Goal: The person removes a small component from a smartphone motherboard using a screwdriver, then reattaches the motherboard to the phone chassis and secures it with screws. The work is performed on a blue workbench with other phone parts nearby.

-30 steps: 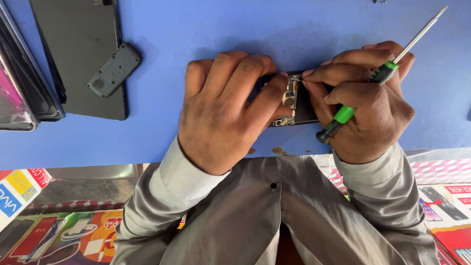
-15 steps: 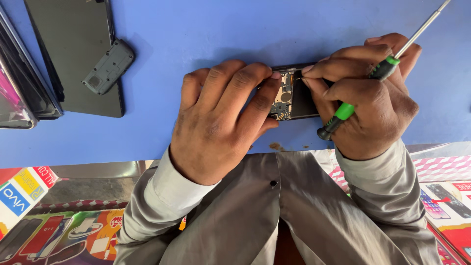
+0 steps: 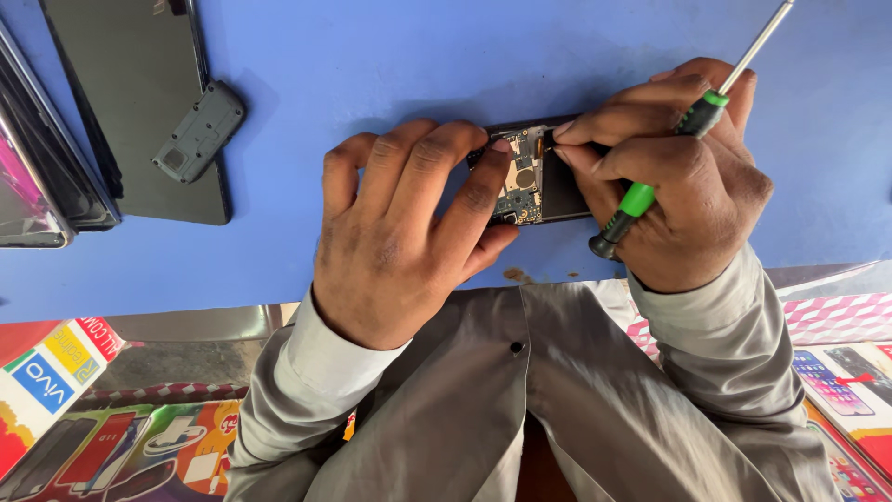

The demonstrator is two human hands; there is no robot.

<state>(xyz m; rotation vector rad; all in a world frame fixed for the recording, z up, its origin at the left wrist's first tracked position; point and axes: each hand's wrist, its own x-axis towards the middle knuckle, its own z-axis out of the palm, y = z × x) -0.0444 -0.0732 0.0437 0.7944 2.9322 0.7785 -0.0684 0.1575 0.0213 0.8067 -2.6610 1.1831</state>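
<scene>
Phone (image 3: 544,181) lies opened near desk (image 3: 372,65) front edge, back cover (image 3: 139,102) already off w/ circuit board exposed. Left hand (image 3: 409,237) presses it flat; right hand (image 3: 674,177) grip closed on screwdriver (image 3: 692,121), fingertips pick at board. Reassembly not begun.

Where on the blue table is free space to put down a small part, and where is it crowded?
The blue table is bare between the dark back cover and the opened phone, above the left hand. Another bare strip lies right of the right hand, which holds the screwdriver. The left edge, with its stacked phones, is crowded.
</scene>
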